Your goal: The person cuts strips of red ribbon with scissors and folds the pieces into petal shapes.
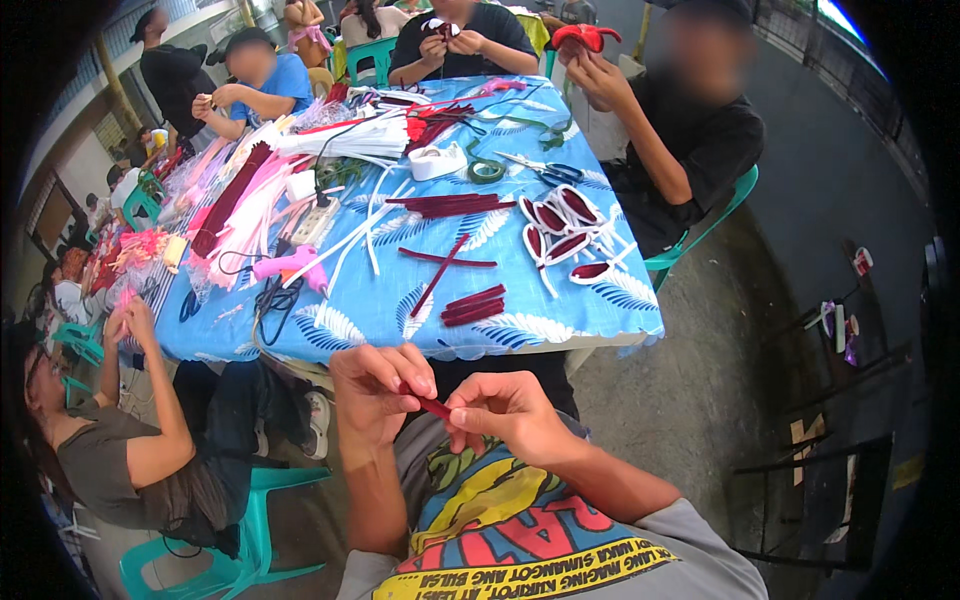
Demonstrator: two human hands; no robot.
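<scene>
Close in front of my chest, my left hand [380, 388] and my right hand [508, 412] pinch a short dark red pipe cleaner [432, 406] between them. Its ends are partly covered by my fingers. On the table edge beyond lie a small stack of short dark red pipe cleaners [473, 306] and two longer ones crossed [450, 262]. A row of uncut-looking dark red pipe cleaners [450, 205] rests farther back. To the right are several dark red loops edged in white [568, 246], shaped like petals.
The table [385, 325] has a blue leaf-patterned cover. On it are a pink glue gun [292, 266], scissors [552, 170], green tape [486, 172], a power strip [316, 222] and bundles of white pipe cleaners [345, 142]. People sit around it; one at right holds a red flower-like piece [588, 38].
</scene>
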